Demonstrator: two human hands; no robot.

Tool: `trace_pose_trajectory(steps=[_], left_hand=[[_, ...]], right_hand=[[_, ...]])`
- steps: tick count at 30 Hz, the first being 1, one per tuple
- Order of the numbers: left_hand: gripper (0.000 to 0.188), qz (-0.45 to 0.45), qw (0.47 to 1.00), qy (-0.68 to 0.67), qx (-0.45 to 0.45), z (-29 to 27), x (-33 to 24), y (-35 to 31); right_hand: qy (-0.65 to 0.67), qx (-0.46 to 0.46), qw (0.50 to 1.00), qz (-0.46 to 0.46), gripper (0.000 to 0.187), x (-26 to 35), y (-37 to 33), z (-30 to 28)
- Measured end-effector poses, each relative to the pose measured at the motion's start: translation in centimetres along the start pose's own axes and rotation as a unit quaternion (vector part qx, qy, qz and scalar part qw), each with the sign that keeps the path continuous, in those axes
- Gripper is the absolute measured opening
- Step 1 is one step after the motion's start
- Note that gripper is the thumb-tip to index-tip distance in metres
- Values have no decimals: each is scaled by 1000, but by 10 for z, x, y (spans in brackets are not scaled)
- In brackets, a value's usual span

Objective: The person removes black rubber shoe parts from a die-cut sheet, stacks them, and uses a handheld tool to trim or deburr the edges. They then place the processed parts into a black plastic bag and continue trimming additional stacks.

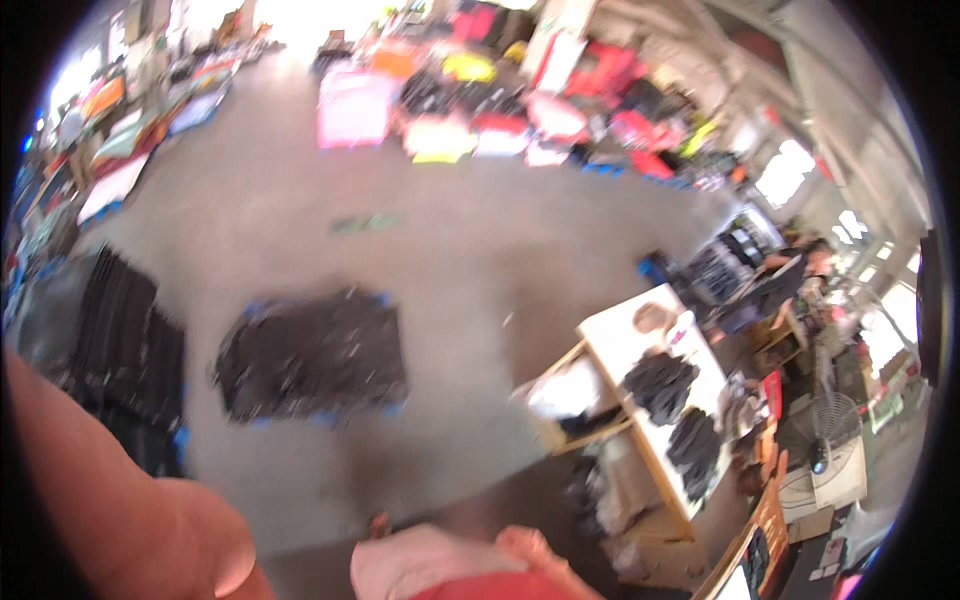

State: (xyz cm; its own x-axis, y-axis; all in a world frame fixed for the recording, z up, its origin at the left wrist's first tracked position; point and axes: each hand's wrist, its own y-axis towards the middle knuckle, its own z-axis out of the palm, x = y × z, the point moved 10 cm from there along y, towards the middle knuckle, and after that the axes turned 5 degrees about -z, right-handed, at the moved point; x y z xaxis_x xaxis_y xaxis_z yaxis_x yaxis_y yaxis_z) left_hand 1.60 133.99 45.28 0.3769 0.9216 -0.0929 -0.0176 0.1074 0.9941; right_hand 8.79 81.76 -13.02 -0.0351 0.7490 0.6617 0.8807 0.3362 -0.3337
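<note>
My left hand (195,535) looms very close at the lower left, blurred and cut off by the picture's edge. Its fingers cannot be made out clearly, and nothing shows in it. At the bottom middle lies pale pink cloth (425,562) beside red cloth (505,588); both are smeared by motion. What looks like my right hand (535,548) is at the upper edge of the red cloth, too blurred to show its fingers. Whether it grips the cloth cannot be seen.
A pile of black bundles (315,360) sits on the grey floor, with black stacks (125,350) to its left. At right stands a white-topped table (645,345) bearing dark cloth (660,388), near a fan (820,420) and a person (770,295). Colourful heaps (470,125) line the back.
</note>
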Motion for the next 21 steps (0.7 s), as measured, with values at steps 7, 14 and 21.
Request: trace_pose_trajectory(steps=[7,14,21], left_hand=[[48,-45,992,-118,-10,153,-110,-21],[39,-33,958,-284,26,295,-257,-11],[32,6,880,-474,27,410,-363,-13]], right_hand=[[230,-61,962,136,39,-135,-89,-54],[76,-188,953,223,25,-206,-201,-109],[112,-331,915,202,24,-235,-228,-123]])
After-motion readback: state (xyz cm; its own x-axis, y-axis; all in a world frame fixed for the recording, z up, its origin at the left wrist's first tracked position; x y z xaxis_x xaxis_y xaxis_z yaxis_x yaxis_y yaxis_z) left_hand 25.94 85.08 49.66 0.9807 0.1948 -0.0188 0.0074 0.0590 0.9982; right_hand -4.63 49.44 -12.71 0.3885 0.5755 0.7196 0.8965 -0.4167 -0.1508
